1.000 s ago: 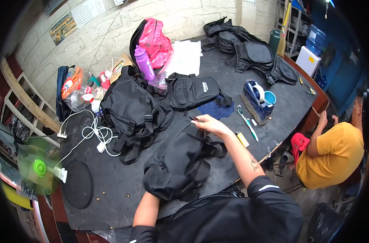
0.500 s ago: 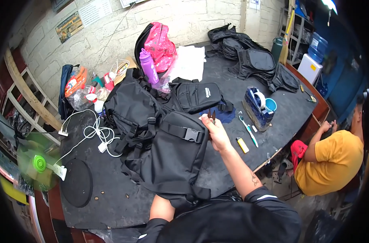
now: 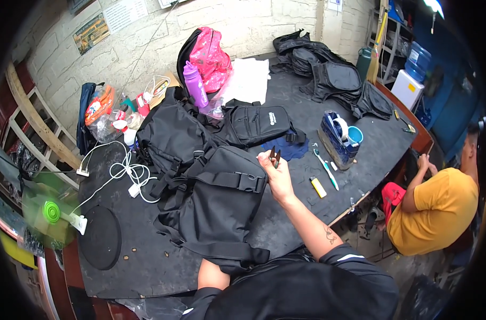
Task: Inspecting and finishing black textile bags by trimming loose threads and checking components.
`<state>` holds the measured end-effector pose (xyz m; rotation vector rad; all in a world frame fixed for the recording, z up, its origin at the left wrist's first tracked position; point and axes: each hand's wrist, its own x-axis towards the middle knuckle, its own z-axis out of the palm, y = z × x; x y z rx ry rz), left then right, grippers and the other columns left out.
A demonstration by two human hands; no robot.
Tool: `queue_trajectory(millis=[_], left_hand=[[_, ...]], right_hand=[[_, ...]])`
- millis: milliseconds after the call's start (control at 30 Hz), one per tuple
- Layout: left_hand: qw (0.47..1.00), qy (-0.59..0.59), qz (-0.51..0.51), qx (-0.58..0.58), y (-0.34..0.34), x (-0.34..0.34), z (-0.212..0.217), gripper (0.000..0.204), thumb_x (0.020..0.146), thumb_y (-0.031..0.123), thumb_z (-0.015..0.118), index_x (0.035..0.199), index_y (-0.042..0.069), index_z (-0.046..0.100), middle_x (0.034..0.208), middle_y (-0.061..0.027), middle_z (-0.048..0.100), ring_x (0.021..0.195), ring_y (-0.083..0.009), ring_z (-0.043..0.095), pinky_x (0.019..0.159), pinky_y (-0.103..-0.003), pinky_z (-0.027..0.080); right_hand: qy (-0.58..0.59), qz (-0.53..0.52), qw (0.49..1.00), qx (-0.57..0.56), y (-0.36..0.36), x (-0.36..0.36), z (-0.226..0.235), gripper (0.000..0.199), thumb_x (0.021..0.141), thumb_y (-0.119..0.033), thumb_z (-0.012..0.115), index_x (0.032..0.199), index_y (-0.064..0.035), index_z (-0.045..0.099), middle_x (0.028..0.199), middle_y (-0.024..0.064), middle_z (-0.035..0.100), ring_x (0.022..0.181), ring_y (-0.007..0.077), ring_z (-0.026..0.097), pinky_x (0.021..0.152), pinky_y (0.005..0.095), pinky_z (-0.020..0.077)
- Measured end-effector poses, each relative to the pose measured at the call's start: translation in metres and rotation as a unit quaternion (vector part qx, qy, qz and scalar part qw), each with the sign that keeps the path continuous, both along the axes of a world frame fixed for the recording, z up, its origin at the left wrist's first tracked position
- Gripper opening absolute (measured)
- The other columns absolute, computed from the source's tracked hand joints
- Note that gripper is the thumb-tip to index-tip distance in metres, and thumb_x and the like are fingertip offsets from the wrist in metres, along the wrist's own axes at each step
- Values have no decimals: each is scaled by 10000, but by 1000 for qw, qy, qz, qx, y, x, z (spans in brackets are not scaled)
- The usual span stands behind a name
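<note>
- My right grip is closed around small, dark, pointed metal snips, blade tips up and apart, just beside the bag's right edge.
- My left grip is hidden beneath the bag's near end; I cannot tell how far open it is or what it holds.
- The black fabric bag with a buckled strap lies in front of me, at the near middle of the counter.
- That counter, a broad, dark, scuffed surface, bears a flat black disc on its left and a tangled white cable.
- To my right on it lie a yellow lighter, a white-and-green toothbrush and a dark blue caddy.
- More black bags heap at the far side, below a pale block wall.
- On the left stands a green fan.
- On the right, past the counter's edge, sits a person in a yellow shirt, near a white water dispenser.
</note>
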<state>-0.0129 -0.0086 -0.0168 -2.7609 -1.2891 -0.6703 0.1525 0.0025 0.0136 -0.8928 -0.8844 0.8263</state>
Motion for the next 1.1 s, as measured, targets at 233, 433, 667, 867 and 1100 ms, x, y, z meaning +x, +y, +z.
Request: queue_trajectory(millis=[233, 433, 667, 867, 1100], left_hand=[[1000, -15, -10, -25, -4, 5, 3, 520, 973, 330, 279, 1400, 35, 252, 1421, -117, 319, 1290, -202, 329, 1089, -309, 247], [998, -32, -6, -45, -8, 6, 6, 522, 978, 336, 265, 1405, 36, 240, 1431, -111, 301, 1303, -195, 310, 1097, -305, 231], [997, -50, -8, -59, -1, 7, 10, 525, 983, 343, 248, 1410, 38, 226, 1444, -105, 280, 1319, -187, 288, 1107, -300, 213], [997, -55, 31, -48, -3, -2, -4, 534, 985, 348, 237, 1423, 45, 202, 1454, -103, 261, 1330, -182, 268, 1114, -292, 200], [987, -46, 31, -147, -5, -4, -2, 541, 977, 357, 271, 1422, 54, 221, 1452, -107, 265, 1332, -197, 263, 1112, -294, 199]], right_hand=[[-180, -14, 984, -3, -4, 31, 2, 363, 899, -383, 583, 965, -25, 594, 797, -37, 522, 744, 42, 423, 668, 204, 363], [-535, -247, 802, 95, -29, 32, 55, 253, 667, -278, 770, 732, -71, 641, 679, 32, 528, 680, 208, 429, 625, 311, 356], [-573, -281, 762, 112, -29, 31, 60, 287, 628, -330, 780, 703, -96, 630, 662, 18, 498, 692, 228, 419, 649, 346, 332], [-600, -288, 739, 105, -36, 30, 68, 282, 621, -338, 780, 681, -109, 628, 659, 6, 494, 689, 221, 420, 638, 349, 327], [-510, -167, 843, 35, -22, 36, 44, 257, 663, -280, 783, 695, -76, 630, 653, -1, 516, 696, 170, 451, 642, 299, 362]])
